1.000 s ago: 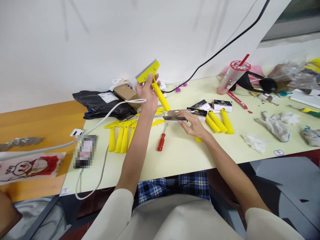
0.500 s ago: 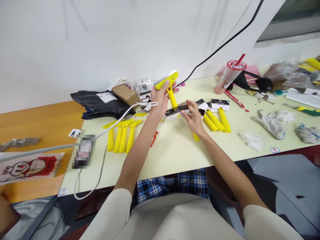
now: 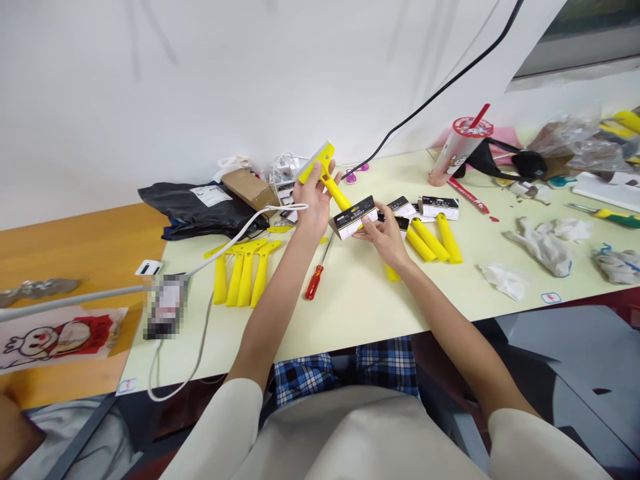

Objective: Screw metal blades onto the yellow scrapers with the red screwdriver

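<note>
Two-handed hold: your left fingers [image 3: 313, 177] clamp the scraper [image 3: 338, 193]; your right fingers [image 3: 371, 227] pinch the folded card [image 3: 351, 215] ahead of them. Position left fingers behind the blade [image 3: 313, 161].

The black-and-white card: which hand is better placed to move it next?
Probably the right hand: it holds the black-and-white card at one end, while the left hand is occupied gripping the yellow scraper.

Scrapers [image 3: 246, 279], screwdriver [image 3: 314, 283] and packaging cards [image 3: 356, 216] suggest a workshop.
</note>
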